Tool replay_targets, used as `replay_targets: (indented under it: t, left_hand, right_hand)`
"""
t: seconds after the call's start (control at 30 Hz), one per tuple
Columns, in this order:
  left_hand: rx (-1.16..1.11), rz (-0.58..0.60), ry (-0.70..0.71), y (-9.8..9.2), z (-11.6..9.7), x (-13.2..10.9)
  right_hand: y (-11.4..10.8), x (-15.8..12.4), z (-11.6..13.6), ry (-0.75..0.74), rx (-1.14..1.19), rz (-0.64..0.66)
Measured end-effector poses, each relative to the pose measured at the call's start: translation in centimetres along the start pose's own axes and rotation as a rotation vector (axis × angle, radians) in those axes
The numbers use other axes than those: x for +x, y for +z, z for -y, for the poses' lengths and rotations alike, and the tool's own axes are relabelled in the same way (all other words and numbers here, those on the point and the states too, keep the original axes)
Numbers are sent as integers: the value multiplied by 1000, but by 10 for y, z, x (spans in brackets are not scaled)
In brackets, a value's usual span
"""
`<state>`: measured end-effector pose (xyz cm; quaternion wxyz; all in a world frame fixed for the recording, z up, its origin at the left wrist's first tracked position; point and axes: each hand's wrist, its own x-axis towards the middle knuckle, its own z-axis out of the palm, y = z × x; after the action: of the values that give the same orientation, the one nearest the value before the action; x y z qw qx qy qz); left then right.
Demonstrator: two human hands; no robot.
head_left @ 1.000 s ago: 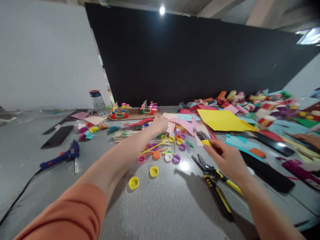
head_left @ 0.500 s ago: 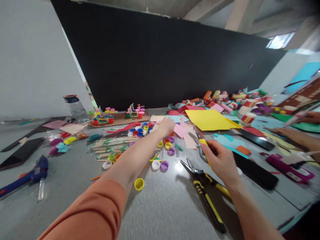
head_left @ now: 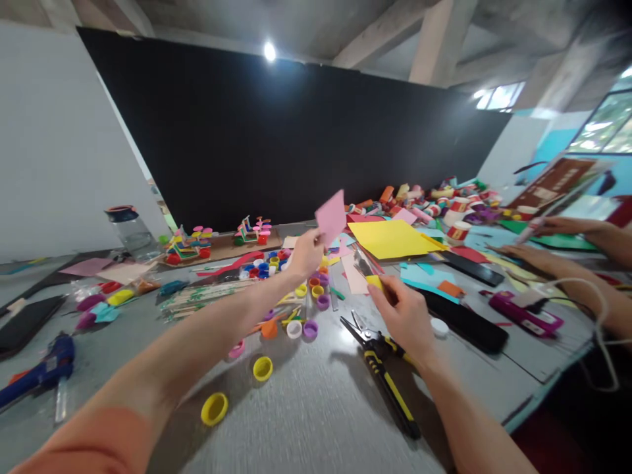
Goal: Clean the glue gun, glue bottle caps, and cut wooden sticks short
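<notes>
My left hand (head_left: 307,253) is raised above the middle of the table, its fingers pinching a small piece of pink paper (head_left: 330,216). My right hand (head_left: 402,313) is closed around a yellow object (head_left: 374,282), mostly hidden by the fingers. Metal blades (head_left: 363,263) show just beyond it; whether they join it I cannot tell. Below that hand lie open-jawed pruning shears (head_left: 382,372) with black and yellow handles. Coloured bottle caps (head_left: 310,329) lie scattered under and beside my left forearm, near bundled wooden sticks (head_left: 197,299).
A yellow sheet (head_left: 392,238) lies at the back, before a heap of paper cups and rolls (head_left: 457,210). At left are a blue glue gun (head_left: 52,365) and a water bottle (head_left: 129,232). Another person's hands (head_left: 536,257) work at right, near a purple power strip (head_left: 526,315).
My left hand has lifted off the pile and come up with a piece of pink paper. My right hand still grips the yellow object. The view has shifted, showing more ceiling.
</notes>
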<state>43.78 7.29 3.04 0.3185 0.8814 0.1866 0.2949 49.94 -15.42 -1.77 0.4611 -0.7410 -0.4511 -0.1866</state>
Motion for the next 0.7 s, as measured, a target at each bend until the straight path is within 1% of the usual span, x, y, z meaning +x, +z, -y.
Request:
replay_targets:
  t: [0.13, 0.2, 0.27, 0.4, 0.47, 0.57, 0.7]
  left_hand:
    - [-335, 77, -87, 2, -21, -64]
    - [-477, 93, -110, -5, -29, -90]
    - [-601, 95, -121, -16, -36, -109]
    - [-790, 102, -122, -41, -48, -135]
    - [-845, 110, -123, -49, -51, -146]
    - [-873, 120, -128, -56, -52, -158]
    - [-838, 119, -138, -56, -48, -169]
  right_hand:
    - [1, -8, 15, -102, -43, -4]
    - [0, -12, 22, -160, -72, 12]
    - [-2, -17, 30, -215, -102, 31]
    - [-9, -26, 48, -320, -167, 38]
    - [-14, -31, 58, -368, -208, 27]
    - [-20, -39, 72, -445, -283, 22]
    - [-27, -46, 87, -533, -389, 14]
